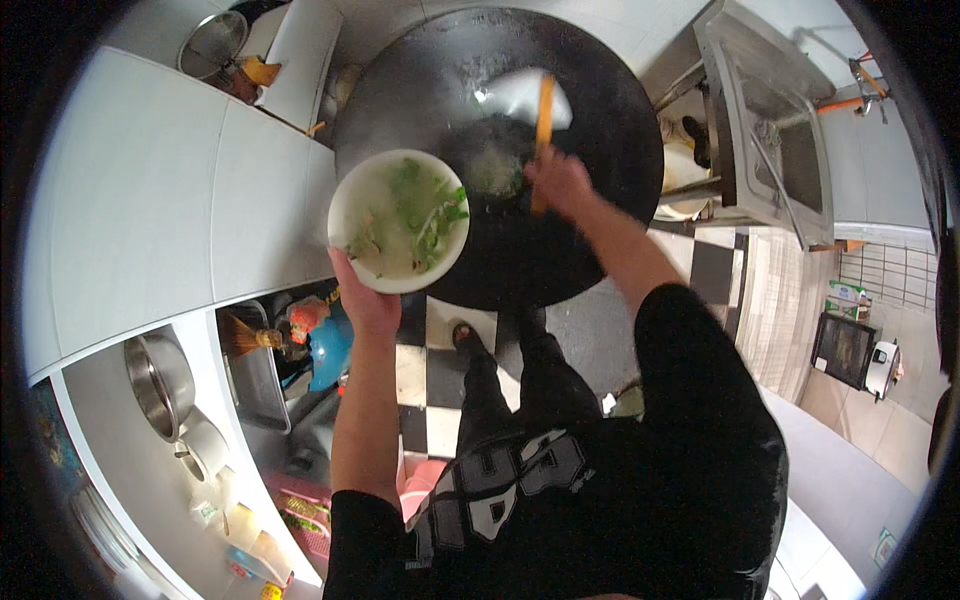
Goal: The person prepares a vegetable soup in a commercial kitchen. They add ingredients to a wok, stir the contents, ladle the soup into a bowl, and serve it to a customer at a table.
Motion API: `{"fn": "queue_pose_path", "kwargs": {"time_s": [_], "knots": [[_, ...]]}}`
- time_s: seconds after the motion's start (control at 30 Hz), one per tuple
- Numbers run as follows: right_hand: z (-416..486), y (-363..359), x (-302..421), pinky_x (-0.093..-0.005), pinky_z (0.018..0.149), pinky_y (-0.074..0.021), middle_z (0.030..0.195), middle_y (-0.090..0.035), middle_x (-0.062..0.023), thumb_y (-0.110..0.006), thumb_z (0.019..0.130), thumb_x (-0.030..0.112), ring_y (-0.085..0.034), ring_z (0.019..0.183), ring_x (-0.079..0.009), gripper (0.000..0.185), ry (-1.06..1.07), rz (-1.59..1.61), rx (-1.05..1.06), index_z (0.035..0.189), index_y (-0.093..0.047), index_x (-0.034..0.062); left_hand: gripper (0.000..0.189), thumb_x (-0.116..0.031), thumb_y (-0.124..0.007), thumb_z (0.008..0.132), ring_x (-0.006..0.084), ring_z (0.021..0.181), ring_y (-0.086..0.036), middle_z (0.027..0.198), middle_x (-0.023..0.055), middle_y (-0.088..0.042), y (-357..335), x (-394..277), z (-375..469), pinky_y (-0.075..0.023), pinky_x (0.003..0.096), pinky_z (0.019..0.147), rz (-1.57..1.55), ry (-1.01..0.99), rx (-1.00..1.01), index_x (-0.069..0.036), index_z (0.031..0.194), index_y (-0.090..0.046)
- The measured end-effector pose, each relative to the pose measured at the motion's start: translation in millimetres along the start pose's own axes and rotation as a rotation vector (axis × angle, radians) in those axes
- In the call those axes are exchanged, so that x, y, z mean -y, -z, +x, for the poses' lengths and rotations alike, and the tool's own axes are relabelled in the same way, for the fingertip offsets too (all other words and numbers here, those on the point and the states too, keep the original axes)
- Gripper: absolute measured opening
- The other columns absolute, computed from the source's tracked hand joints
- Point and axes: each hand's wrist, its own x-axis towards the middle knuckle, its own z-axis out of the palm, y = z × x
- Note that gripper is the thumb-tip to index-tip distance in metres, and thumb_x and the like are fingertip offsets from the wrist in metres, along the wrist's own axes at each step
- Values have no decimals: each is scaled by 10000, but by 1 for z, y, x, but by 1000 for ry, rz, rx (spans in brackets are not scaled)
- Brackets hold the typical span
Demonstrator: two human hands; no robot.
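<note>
A white bowl of pale broth with leafy greens rests in my left hand, tilted over the left part of a large black wok. My right hand grips the wooden handle of a wide metal ladle or spatula; its pale, blurred head is over the back of the wok. Some green food lies in the middle of the wok, partly veiled by steam.
A tiled counter runs along the left, with a metal strainer at its back. Shelves below hold a steel bowl and a white pot. A steel sink stands at the right, above a white bucket.
</note>
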Motion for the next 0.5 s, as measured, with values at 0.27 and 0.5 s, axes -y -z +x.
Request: {"fn": "queue_pose_path", "kwargs": {"time_s": [0.27, 0.5], "knots": [[-67, 13, 146, -373, 649, -534, 1061, -526, -115, -589, 883, 147, -648, 836, -278, 184, -270, 886, -187, 1028, -475, 161, 553, -469, -350, 1026, 255, 1307, -430, 1430, 79, -422, 8, -11, -3, -381, 414, 1079, -19, 6, 45, -110, 1448, -334], [-72, 55, 124, -275, 457, -461, 779, -563, -44, -566, 908, 149, -595, 584, -137, 150, -665, 2111, -256, 991, -441, 148, 549, -472, -342, 1027, 254, 1304, -434, 1432, 78, -415, 9, -29, -13, -399, 414, 1065, -5, 10, -18, -121, 1449, -324]]}}
